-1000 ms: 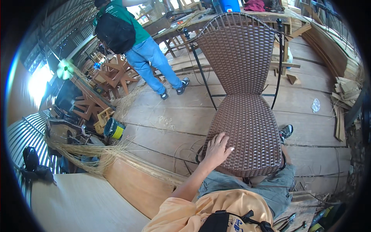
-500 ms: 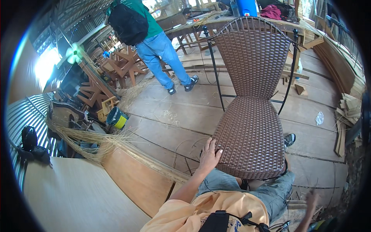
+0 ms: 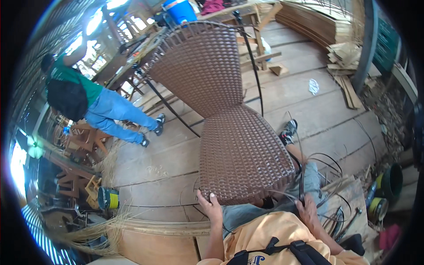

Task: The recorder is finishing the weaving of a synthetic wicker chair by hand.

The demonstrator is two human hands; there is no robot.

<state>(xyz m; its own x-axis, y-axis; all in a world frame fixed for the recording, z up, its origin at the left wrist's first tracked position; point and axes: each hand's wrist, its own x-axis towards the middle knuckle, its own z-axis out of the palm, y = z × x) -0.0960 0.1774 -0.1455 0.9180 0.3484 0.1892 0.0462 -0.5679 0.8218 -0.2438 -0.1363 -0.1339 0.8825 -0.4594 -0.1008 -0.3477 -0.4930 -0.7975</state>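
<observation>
A brown woven wicker chair (image 3: pixel 240 154) stands in front of me, its seat close to my knees and its tall flared back leaning away. Two black metal rods rise beside the back. My left hand (image 3: pixel 211 207) grips the near left corner of the seat, the thumb on top and the fingers along the side. By my right thigh, my right hand (image 3: pixel 309 212) is closed on a thin dark wicker strand (image 3: pixel 282 193) that runs toward the seat's near right edge. More loose dark strands (image 3: pixel 338 168) curl around that hand.
Hand tools (image 3: pixel 349 223) lie on a wooden board at my right, with buckets (image 3: pixel 389 181) beyond. Dry fibre (image 3: pixel 99 234) and a bucket (image 3: pixel 107 198) lie left. A person in green (image 3: pixel 84 88) stands far left by a workbench. Stacked wood (image 3: pixel 309 24) is at far right.
My view has turned right. My right hand has come in from the lower right to beside my thigh and now holds a strand. My left hand stays at the seat corner.
</observation>
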